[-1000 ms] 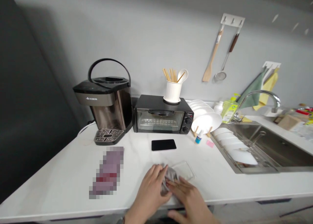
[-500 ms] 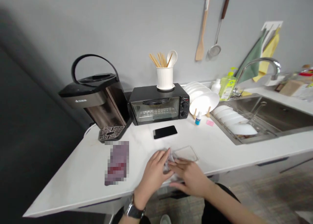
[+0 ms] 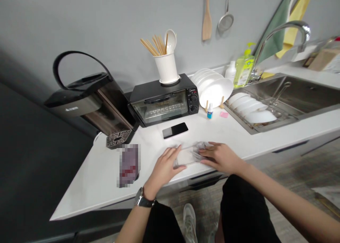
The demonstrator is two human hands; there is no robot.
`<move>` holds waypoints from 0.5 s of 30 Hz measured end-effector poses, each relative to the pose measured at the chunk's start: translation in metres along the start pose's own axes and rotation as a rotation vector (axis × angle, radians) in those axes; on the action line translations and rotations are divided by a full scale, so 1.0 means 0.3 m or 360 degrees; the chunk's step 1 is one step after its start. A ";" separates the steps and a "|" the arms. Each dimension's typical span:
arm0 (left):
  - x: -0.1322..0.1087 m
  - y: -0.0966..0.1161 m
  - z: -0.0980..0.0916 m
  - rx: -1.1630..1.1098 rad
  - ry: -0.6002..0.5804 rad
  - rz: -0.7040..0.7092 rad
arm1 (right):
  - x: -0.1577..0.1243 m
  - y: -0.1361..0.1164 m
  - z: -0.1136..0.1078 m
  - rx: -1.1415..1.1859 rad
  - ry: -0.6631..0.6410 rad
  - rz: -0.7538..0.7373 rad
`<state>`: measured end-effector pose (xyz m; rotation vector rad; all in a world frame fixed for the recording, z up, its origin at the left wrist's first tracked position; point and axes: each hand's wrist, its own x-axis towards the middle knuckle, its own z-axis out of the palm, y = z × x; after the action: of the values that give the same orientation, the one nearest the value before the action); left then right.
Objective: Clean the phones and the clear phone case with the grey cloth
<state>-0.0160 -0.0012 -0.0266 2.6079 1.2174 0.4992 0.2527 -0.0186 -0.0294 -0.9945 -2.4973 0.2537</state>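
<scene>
A clear phone case (image 3: 186, 156) lies flat near the counter's front edge. My left hand (image 3: 165, 165) grips its left end, thumb at the near edge and fingers at the far edge. Under the fingers of my right hand (image 3: 219, 157) is a thin, crumpled pale wipe (image 3: 198, 151), pressed onto the right part of the case. The wipe hides that end of it. Just beyond the case, a black-screened phone (image 3: 175, 130) rests on the counter.
A blurred-out purple packet (image 3: 129, 167) lies to the left, before a black water dispenser (image 3: 92, 101). Behind stand a toaster oven (image 3: 164, 105), white plates (image 3: 216, 90) and a small blue-labelled bottle (image 3: 209, 112). The sink (image 3: 305, 105) is at the right.
My right hand has slid with the wipe from the left part of the case to its right part. My left hand now holds the bared left end. The view has shifted and tilted.
</scene>
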 end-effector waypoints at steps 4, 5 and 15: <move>0.013 0.007 0.002 -0.0035 -0.0043 0.0100 | -0.009 -0.008 0.016 0.0098 -0.0069 -0.0144; 0.011 0.003 -0.002 -0.0031 -0.0054 0.0092 | -0.011 -0.006 0.019 0.0124 -0.0092 -0.0128; -0.027 -0.022 -0.028 -0.0024 -0.0070 0.0030 | -0.002 -0.017 0.014 0.0219 -0.0161 -0.0123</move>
<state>-0.0287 -0.0028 -0.0228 2.6061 1.1718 0.4498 0.2482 -0.0228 -0.0317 -0.8474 -2.5628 0.4549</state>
